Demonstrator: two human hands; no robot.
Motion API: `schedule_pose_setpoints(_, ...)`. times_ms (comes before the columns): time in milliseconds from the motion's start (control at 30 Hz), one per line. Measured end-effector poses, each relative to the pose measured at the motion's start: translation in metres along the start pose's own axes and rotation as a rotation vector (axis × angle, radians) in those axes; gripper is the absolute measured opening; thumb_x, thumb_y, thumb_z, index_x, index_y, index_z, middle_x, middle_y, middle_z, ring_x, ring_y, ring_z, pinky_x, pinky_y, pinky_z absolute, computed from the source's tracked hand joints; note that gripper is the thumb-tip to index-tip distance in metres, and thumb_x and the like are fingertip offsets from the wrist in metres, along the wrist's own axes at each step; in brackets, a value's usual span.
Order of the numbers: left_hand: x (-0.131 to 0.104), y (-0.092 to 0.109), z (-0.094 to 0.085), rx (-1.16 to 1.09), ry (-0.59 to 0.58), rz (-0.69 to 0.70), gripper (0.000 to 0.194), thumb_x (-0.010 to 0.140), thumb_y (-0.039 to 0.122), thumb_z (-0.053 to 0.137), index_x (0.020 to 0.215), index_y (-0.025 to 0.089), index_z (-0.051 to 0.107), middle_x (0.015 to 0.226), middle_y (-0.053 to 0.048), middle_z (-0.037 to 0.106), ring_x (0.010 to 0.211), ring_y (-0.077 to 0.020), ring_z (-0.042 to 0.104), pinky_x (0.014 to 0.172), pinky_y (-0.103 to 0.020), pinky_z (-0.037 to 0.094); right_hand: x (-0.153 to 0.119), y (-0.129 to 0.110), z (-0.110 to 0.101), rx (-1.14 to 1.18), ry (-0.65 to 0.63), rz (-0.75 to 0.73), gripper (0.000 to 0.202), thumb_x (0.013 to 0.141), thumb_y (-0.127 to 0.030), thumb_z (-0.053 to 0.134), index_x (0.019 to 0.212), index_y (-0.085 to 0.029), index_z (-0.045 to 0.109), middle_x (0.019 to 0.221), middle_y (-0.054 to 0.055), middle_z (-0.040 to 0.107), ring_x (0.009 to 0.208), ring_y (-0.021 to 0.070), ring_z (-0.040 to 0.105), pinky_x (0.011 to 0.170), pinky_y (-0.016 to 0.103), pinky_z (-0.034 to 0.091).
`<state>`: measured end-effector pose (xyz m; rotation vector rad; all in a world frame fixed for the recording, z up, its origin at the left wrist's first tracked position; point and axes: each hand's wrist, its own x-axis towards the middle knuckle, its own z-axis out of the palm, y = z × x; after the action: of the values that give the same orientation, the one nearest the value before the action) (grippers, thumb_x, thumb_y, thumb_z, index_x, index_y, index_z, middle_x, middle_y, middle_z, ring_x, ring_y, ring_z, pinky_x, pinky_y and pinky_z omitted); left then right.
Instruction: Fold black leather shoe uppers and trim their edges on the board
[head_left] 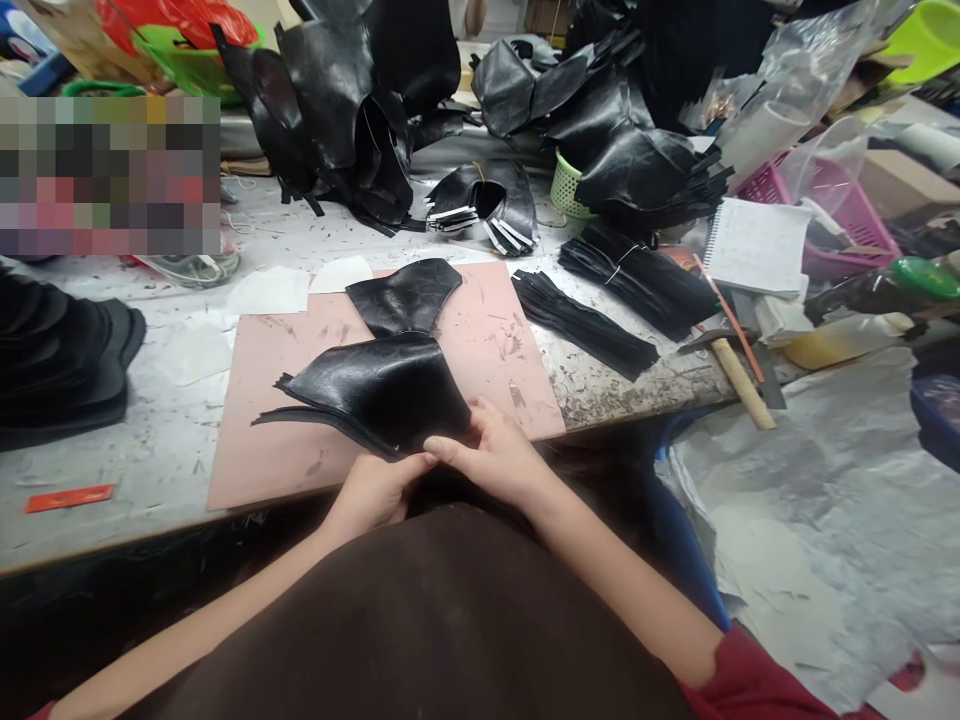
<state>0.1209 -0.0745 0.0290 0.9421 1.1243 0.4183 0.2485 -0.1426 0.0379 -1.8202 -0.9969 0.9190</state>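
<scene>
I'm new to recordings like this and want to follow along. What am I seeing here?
No machine shows here, just a person's bare hands, seen by one camera on that person's head, looking forward and down. The left hand and right hand hold the near edge of a shiny black piece, which extends over a pink board on the worktable. A second black piece lies just behind it. To the right are black strips and a wooden-handled tool.

Room at right on pink mat (pixel 499 350) — black leather (pixel 379 390) blocks its middle.
</scene>
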Motion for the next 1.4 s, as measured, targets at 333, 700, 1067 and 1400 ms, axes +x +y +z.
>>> schedule_pose_setpoints(333, -0.003, 0.006, 0.000, -0.091, -0.093, -0.038, 0.029, 0.046, 0.021, 0.077, 0.073, 0.014, 0.067, 0.069, -0.005, 0.071, 0.079, -0.0282, 0.065, 0.071, -0.038, 0.052, -0.005, 0.006, 0.004, 0.218, -0.144, 0.241, 0.004, 0.065, -0.021, 0.054, 0.066, -0.017, 0.055, 0.062, 0.000, 0.056, 0.062, 0.0148, 0.053, 0.060, 0.027, 0.042)
schedule_pose_setpoints(700, -0.005, 0.018, 0.003, 0.012, -0.025, -0.061, 0.023, 0.050, 0.011, 0.076, 0.072, 0.013, 0.068, 0.069, -0.003, 0.071, 0.085, -0.0258, 0.065, 0.078, -0.031, 0.054, -0.001, 0.008, 0.013, 0.269, -0.084, 0.074, 0.010, 0.068, -0.022, 0.055, 0.075, -0.016, 0.058, 0.065, -0.001, 0.058, 0.069, 0.0159, 0.056, 0.062, 0.025, 0.045)
schedule_pose_setpoints(1067, 0.009, 0.017, 0.000, -0.221, 0.059, -0.156, 0.004, 0.072, 0.008, 0.063, 0.070, 0.012, 0.065, 0.070, -0.006, 0.070, 0.074, -0.0203, 0.067, 0.070, -0.029, 0.056, 0.022, 0.000, -0.023, -0.281, -0.113, -0.057, 0.005, 0.067, -0.016, 0.053, 0.069, -0.017, 0.058, 0.069, 0.001, 0.061, 0.068, 0.0151, 0.056, 0.060, 0.024, 0.041)
schedule_pose_setpoints(1400, 0.012, 0.001, -0.041, 0.313, -0.596, -0.116, 0.056, 0.057, 0.063, 0.063, 0.082, 0.014, 0.067, 0.078, -0.006, 0.071, 0.081, -0.0192, 0.064, 0.078, -0.028, 0.046, 0.100, -0.005, -0.098, -0.638, -0.034, 0.012, 0.026, 0.076, -0.017, 0.040, 0.091, -0.019, 0.061, 0.094, 0.002, 0.065, 0.085, 0.0149, 0.059, 0.069, 0.021, 0.044)
